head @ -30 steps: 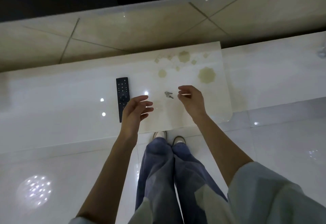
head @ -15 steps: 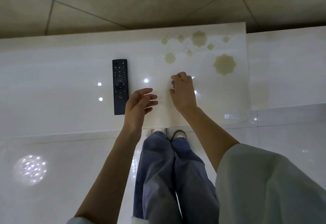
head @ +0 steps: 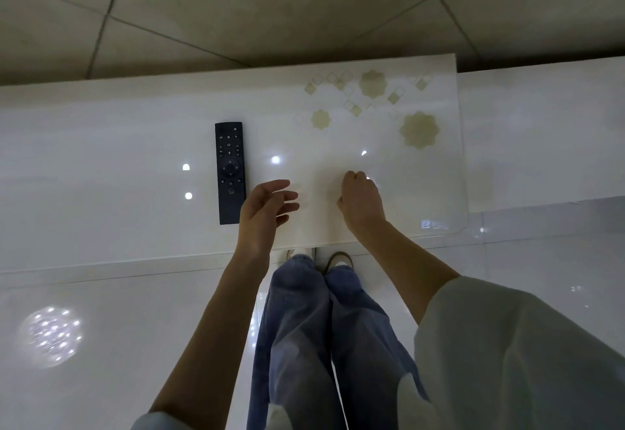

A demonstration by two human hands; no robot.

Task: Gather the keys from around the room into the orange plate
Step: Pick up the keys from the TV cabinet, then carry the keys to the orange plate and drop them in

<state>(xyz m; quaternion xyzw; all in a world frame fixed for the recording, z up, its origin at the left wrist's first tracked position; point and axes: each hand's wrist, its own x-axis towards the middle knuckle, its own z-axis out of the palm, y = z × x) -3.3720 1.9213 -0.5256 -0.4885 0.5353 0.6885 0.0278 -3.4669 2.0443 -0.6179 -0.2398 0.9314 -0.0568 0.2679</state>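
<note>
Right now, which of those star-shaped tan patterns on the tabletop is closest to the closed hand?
The largest tan star pattern, far right near the table's edge. It lies just beyond the closed right hand; the other two sit farther away.

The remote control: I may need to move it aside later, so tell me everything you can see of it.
The remote control is a slim, dark, matte rectangular bar, plastic by the look. Small pale button marks fill its far end, with a round pad at the middle. It lies flat, face up, lengthwise away from the person, on the glossy white table. The open left hand is just beside its near end; contact cannot be judged.
</note>
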